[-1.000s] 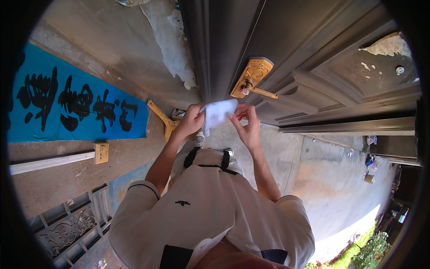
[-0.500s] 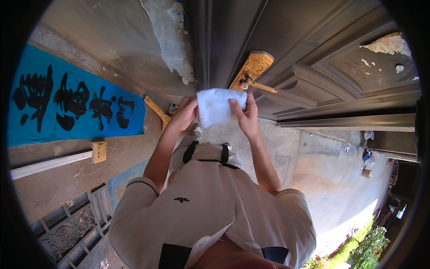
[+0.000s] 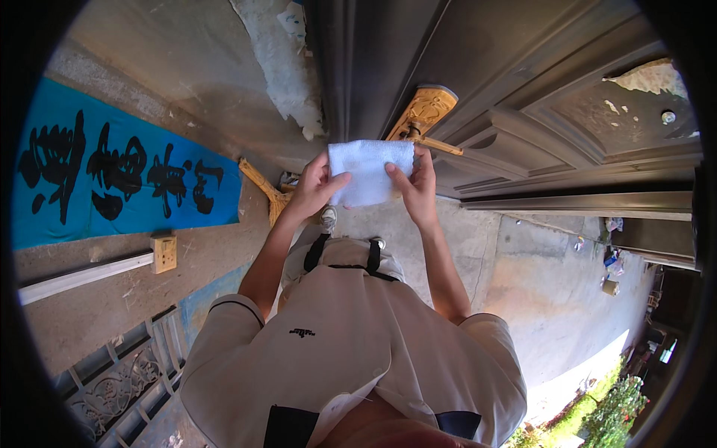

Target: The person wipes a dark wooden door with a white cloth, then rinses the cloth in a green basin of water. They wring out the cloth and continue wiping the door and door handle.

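Observation:
Between my two hands is a folded pale blue-white cloth (image 3: pixel 367 178), held up in front of the door. My left hand (image 3: pixel 315 183) grips its left edge, thumb on the near face and fingers partly hidden behind. At the right edge my right hand (image 3: pixel 417 183) pinches it the same way, its thumb lying on the cloth. Just beyond the cloth's upper right corner sits a gold door handle (image 3: pixel 429 112) with an ornate plate and a lever, its lower part covered by the cloth and fingers.
A dark panelled door (image 3: pixel 515 97) stands ahead and to the right. Leftward, a wall carries a blue banner (image 3: pixel 123 168) and a socket box (image 3: pixel 164 254). A yellowish wooden object (image 3: pixel 263 190) is near my left hand. Litter (image 3: pixel 614 265) lies on the concrete floor at right.
My left thumb has come round onto the near face of the cloth. The cloth has risen slightly and sits flatter and squarer between my hands.

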A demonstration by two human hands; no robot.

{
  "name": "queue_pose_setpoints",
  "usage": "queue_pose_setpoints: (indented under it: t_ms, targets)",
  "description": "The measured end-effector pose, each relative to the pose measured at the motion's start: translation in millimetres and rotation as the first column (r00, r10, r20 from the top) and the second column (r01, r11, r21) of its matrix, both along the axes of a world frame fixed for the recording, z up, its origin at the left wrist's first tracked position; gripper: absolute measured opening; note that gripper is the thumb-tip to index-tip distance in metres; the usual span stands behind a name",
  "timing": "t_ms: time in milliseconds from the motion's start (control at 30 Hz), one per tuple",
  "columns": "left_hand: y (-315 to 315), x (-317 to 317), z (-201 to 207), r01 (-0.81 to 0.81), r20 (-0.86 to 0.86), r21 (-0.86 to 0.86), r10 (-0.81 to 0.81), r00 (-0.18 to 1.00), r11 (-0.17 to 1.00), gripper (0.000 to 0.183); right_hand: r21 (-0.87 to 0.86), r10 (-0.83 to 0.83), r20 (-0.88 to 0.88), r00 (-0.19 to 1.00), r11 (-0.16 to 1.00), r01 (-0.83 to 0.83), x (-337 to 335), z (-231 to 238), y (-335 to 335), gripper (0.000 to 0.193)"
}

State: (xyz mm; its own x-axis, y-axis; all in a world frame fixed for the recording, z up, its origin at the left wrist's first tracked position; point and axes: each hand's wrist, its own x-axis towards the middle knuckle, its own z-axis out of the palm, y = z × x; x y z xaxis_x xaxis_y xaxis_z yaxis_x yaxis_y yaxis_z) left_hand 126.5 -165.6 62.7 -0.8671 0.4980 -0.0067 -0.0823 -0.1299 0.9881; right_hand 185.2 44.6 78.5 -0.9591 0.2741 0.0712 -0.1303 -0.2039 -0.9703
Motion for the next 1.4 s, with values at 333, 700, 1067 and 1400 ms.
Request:
queue_pose_setpoints:
  t_ms: [333,700,1067,1400]
  targets:
    - [-5.6,-19.8,30.5,0.080,-0.420,-0.133,-0.129,0.898,0.988,0.030,0.176,0.374,-0.145,0.916,0.921,-0.348,12.6,-11.0,34.2,0.018]
    - [-4.3,-22.7,86.2,0.092,-0.615,-0.418,-0.355,0.704,0.904,0.032,0.494,0.321,0.187,0.929,0.786,-0.371,7.2,31.4,2.4,0.027]
    - [4.3,-9.3,116.1,-0.441,-0.909,0.107,0.267,0.321,0.891,0.010,0.759,0.291,-0.394,0.872,0.637,0.131,-45.9,119.0,1.6,0.026]
    - [46.0,-62.0,171.0,-0.558,-0.906,-0.067,0.185,0.382,0.827,0.009,0.526,-0.210,-0.788,0.579,0.260,0.810,-87.7,162.0,-0.4,0.041]
